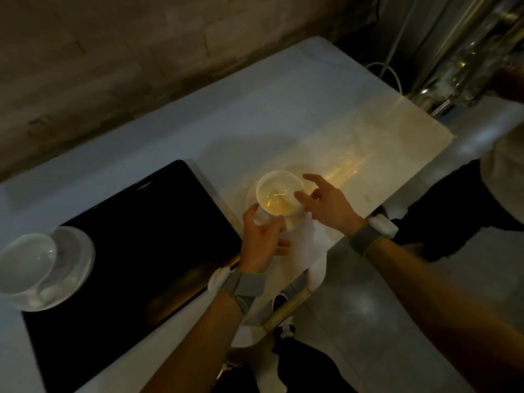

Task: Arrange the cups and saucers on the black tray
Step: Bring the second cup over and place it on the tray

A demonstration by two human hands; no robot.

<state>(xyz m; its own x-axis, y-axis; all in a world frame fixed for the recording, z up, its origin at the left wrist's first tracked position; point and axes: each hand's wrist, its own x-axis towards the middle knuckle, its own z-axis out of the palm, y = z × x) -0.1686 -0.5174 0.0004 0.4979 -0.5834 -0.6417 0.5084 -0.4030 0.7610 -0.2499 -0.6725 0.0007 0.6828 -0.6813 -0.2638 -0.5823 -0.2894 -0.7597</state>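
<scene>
A black tray [136, 239] lies on the pale surface [241, 114], left of centre. One white cup [27, 260] sits on a white saucer [75, 259] at the tray's near-left corner; the saucer overhangs the tray edge slightly. A second cup [279, 192] stands on a second saucer [292, 222] on the surface, just beside the tray's right edge and not on it. The left hand [259, 242] holds the near-left rim of this saucer, thumb on top and fingers curled beneath. The right hand [326, 202] is open, fingers spread; its fingertips [300, 197] are at the right side of the cup, and contact cannot be confirmed. Both wrists carry grey bands [246, 285] with white modules. A warm light patch [343, 168] falls across the surface to the right of the second cup. A rough wall [113, 58] runs behind the surface.
</scene>
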